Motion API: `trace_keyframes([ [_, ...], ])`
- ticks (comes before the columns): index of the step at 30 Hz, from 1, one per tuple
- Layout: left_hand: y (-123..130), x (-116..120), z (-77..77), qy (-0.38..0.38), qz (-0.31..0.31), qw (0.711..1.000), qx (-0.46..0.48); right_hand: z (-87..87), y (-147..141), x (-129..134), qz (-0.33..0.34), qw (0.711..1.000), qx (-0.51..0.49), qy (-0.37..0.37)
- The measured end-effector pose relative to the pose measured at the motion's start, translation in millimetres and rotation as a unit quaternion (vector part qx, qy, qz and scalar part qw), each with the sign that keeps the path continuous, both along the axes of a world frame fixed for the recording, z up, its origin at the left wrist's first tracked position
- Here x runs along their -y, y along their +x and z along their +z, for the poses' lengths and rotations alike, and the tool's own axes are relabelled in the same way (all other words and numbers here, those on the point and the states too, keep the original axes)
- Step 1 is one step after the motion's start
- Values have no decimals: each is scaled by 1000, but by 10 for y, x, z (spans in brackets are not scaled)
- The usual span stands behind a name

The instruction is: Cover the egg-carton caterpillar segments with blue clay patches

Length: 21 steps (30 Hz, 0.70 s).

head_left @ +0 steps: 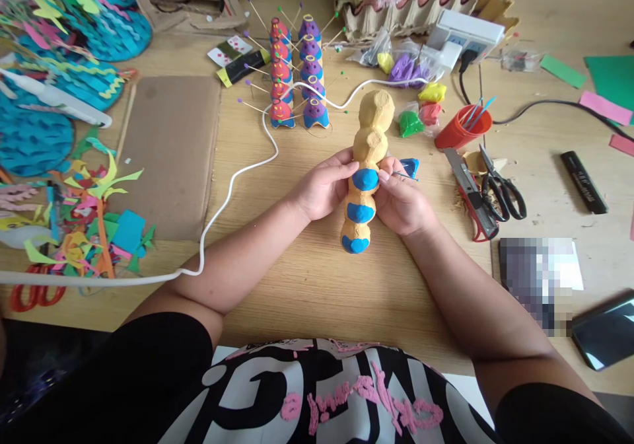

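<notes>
A yellow-painted egg carton strip (370, 145) is held over the table, several bumps long. Blue clay patches (360, 213) cover the sides of its three nearer bumps. My left hand (324, 183) is closed on the strip's left edge, thumb on top near the middle. From the right, my right hand (403, 196) grips the strip, its thumb and forefinger pinched beside the upper blue patch. A thin blue stick (409, 176) shows beside those fingers; whether they hold it I cannot tell. Just behind lies a packet of blue clay (410, 166).
Red and purple egg carton caterpillars (281, 74) with pins stand behind. A white cable (238, 173) crosses the left side near a cardboard sheet (168, 160) and paper scraps (94, 226). On the right are a red cup (458, 127), a utility knife (470, 193), scissors (498, 189) and a phone (607, 332).
</notes>
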<state>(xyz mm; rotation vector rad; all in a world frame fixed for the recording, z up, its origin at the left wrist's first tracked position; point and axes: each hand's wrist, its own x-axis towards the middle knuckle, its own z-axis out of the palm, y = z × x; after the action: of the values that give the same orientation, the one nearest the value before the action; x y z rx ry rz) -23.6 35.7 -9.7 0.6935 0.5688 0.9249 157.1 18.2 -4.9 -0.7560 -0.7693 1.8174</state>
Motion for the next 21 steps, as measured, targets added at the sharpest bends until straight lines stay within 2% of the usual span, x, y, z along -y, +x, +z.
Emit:
trace_keyframes([
  [10, -12, 8, -3, -18, 1, 1000, 0, -6, 1, 2, 6, 1000, 6, 12],
  [21, -2, 22, 23, -1, 2, 1000, -6, 16, -11, 5, -3, 1000, -1, -1],
])
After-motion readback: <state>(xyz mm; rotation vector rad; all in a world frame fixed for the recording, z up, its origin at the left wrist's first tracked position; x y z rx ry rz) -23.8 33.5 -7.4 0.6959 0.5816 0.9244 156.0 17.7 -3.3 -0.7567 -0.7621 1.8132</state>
